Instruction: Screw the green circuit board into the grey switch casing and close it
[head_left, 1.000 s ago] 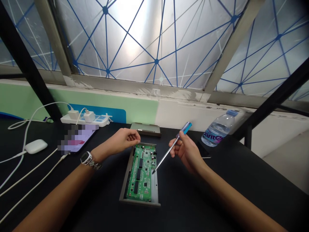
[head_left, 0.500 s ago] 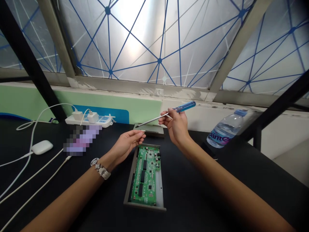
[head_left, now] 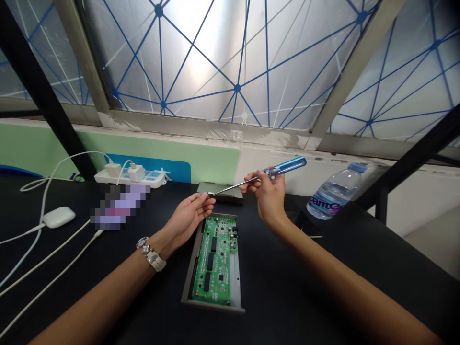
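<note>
My right hand [head_left: 270, 196] grips a screwdriver [head_left: 288, 166] with a clear blue handle, its shaft slanting down to the left. The screwdriver's tip meets the fingertips of my left hand [head_left: 187, 215], which are pinched together on something too small to name. Below the hands, a green circuit board [head_left: 225, 261] lies in an uncovered metal case [head_left: 212, 305] on the black table. Behind my hands, against the wall, sits a grey metal piece [head_left: 235, 195], partly hidden by the shaft and left hand.
At the back left is a white power strip [head_left: 154, 178] with chargers plugged in. White cables [head_left: 57, 261] cross the left side beside a white rounded case [head_left: 59, 217] and a pixelated object [head_left: 122, 208]. On the right, a water bottle [head_left: 336, 191] stands near a black frame leg [head_left: 381, 203].
The screwdriver has moved slightly right and down with my right hand, and its tip has come from above the left fingertips to meet them. My left hand stays pinched.
</note>
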`<action>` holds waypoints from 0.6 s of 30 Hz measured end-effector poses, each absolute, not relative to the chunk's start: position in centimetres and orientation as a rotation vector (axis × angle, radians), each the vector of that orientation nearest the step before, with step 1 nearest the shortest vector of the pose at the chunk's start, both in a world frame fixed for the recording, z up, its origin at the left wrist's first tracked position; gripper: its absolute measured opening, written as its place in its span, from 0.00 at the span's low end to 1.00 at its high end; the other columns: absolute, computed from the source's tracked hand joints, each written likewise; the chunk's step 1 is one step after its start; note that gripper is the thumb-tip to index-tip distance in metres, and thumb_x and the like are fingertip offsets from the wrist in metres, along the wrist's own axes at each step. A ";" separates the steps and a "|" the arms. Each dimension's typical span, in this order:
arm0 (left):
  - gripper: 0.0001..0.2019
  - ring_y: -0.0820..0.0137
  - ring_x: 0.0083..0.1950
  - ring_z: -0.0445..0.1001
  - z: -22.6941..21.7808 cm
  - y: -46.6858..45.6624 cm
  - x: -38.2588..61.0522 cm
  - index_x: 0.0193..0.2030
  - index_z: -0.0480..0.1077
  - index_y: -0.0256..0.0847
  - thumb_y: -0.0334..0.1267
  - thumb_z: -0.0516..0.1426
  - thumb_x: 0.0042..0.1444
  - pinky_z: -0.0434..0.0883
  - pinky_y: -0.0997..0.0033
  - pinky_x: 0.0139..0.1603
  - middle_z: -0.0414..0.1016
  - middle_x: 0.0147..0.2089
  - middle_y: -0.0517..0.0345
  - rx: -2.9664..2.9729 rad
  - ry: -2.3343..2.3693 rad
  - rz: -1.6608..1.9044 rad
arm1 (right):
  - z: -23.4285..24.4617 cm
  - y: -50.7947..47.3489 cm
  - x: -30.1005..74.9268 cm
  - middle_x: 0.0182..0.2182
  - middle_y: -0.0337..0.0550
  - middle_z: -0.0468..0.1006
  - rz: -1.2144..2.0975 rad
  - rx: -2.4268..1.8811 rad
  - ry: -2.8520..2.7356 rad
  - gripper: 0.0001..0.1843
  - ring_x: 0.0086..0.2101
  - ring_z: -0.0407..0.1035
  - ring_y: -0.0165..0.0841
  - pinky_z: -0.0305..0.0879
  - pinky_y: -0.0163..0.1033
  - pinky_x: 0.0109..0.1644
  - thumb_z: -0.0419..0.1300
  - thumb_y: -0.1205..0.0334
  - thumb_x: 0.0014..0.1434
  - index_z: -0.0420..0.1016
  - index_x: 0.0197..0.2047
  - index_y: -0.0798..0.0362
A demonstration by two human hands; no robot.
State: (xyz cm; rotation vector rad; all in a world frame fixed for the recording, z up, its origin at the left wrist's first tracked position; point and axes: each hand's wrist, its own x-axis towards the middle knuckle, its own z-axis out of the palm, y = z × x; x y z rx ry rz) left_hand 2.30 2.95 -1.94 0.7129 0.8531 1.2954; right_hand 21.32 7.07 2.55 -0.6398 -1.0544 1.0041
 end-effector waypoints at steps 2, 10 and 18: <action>0.07 0.75 0.39 0.76 -2.0 3.0 2.3 0.38 0.72 0.36 0.37 0.62 0.64 0.72 0.74 0.46 0.80 0.38 0.54 0.706 0.831 1.299 | 2.5 7.0 21.3 0.26 0.30 0.78 0.997 -0.635 -1.052 0.21 0.23 0.75 0.32 0.71 0.36 0.26 0.66 0.56 0.56 0.53 0.40 0.44; 0.08 0.74 0.38 0.75 -2.0 2.9 2.3 0.38 0.73 0.35 0.38 0.64 0.61 0.71 0.73 0.45 0.79 0.36 0.55 0.731 0.825 1.307 | 2.4 7.2 21.5 0.27 0.30 0.78 0.974 -0.628 -1.072 0.19 0.24 0.76 0.32 0.72 0.37 0.27 0.64 0.58 0.58 0.53 0.40 0.44; 0.08 0.73 0.37 0.74 -1.9 2.9 2.4 0.37 0.74 0.33 0.37 0.66 0.58 0.71 0.72 0.44 0.79 0.36 0.53 0.729 0.852 1.344 | 2.4 7.4 21.4 0.26 0.29 0.78 0.950 -0.561 -1.130 0.19 0.21 0.74 0.31 0.73 0.38 0.26 0.63 0.57 0.58 0.52 0.41 0.45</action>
